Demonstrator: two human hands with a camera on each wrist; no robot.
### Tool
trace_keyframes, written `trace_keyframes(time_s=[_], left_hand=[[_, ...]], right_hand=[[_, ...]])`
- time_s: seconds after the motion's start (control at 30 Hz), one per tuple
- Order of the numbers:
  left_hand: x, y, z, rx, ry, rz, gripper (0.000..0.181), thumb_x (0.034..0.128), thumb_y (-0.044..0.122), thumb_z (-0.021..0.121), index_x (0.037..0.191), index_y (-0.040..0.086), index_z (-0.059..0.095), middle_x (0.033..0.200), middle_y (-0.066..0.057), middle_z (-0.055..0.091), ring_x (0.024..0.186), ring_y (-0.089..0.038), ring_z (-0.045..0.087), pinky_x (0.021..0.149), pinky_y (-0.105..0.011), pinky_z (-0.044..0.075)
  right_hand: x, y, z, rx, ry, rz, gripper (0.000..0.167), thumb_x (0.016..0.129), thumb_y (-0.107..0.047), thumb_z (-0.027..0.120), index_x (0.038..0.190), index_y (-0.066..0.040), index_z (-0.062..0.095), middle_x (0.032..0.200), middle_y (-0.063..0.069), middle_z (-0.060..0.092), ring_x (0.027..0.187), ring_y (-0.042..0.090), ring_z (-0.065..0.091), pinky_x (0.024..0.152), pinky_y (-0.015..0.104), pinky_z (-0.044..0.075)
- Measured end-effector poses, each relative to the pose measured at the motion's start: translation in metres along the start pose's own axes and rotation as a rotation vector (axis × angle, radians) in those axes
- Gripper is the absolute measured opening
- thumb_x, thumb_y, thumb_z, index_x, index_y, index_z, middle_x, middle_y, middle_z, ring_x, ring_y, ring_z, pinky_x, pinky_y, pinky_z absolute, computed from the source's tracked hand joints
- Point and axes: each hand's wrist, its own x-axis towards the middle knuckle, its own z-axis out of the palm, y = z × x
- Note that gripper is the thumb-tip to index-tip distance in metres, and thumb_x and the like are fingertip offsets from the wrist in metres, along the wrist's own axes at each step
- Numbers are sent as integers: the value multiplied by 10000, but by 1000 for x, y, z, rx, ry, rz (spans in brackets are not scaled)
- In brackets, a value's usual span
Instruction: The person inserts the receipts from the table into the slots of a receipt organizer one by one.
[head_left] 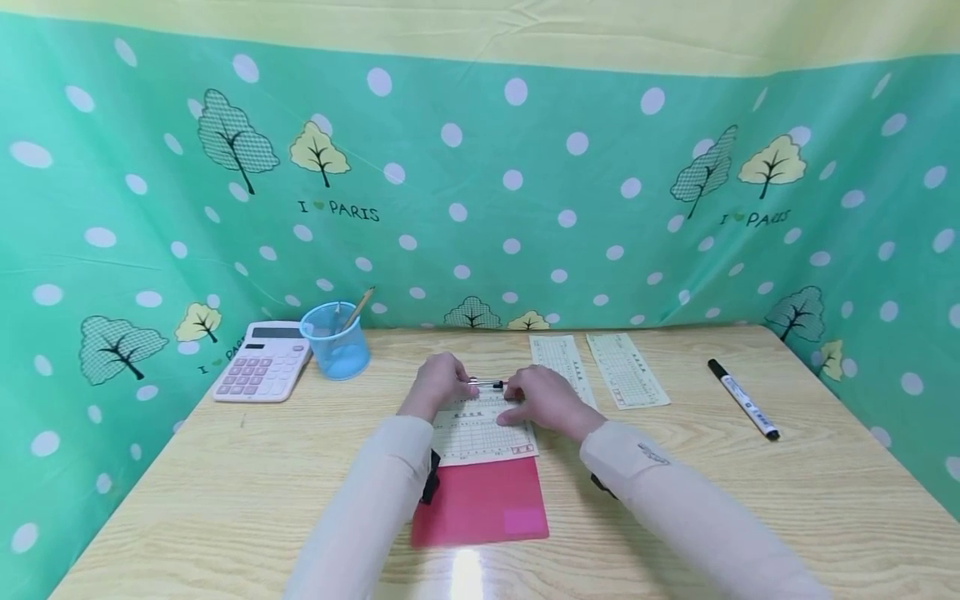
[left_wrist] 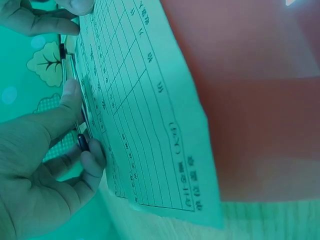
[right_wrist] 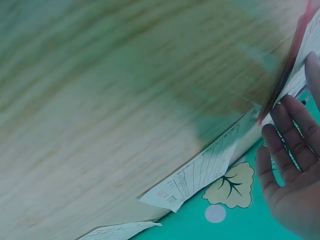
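A pink folder [head_left: 480, 504] lies at the table's front middle with printed slips [head_left: 480, 440] on its upper part. Along the slips' far edge is a metal clip bar [head_left: 487, 383] with black ends. My left hand [head_left: 441, 385] pinches the bar's left part; in the left wrist view, this hand [left_wrist: 42, 170] has its thumb on the metal and fingers by a black end [left_wrist: 82, 142]. My right hand [head_left: 547, 398] touches the bar's right end, its thumb over the slips. The right wrist view shows that hand [right_wrist: 295, 165] with fingers loosely extended at the folder's edge.
Two more printed slips [head_left: 628, 371] lie behind and right of my right hand. A black-capped marker [head_left: 744, 400] is farther right. At the back left stand a pink calculator [head_left: 264, 362] and a blue mesh cup [head_left: 341, 350] holding a pencil [head_left: 360, 307]. A green curtain [head_left: 480, 192] hangs behind.
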Motion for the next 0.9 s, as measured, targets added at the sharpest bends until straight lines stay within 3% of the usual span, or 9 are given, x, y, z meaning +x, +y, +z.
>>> trace_keyframes(time_s=[0.23,0.5,0.77,0.9], left_hand=[[-1,2,-3,26,0,2,151,820,128,865,817,24,757,876,-72,689,847,-216,599,850,-386,513],[0,4,-4,38,-9,-4,154,817,135,869,808,25,761,877,-72,702,860,-221,615,860,-389,521],[1,4,-6,17,-29,-26,143,830,137,861,854,22,779,945,-83,730,908,-221,634,887,-386,526],[1,4,-6,15,-33,-20,146,829,139,863,855,21,781,941,-83,730,900,-217,634,871,-378,529]], right_hand=[[5,-1,1,-20,6,24,290,770,-354,893,886,-121,764,798,-62,656,765,122,553,773,332,498],[4,0,4,14,29,38,265,788,-305,885,903,-104,758,823,-48,675,774,124,578,778,338,515],[2,-1,5,31,41,64,371,813,-308,867,1072,-68,752,902,3,683,811,161,595,782,361,512],[2,-1,5,52,49,87,343,816,-289,866,1064,-77,760,977,18,720,874,170,627,842,380,521]])
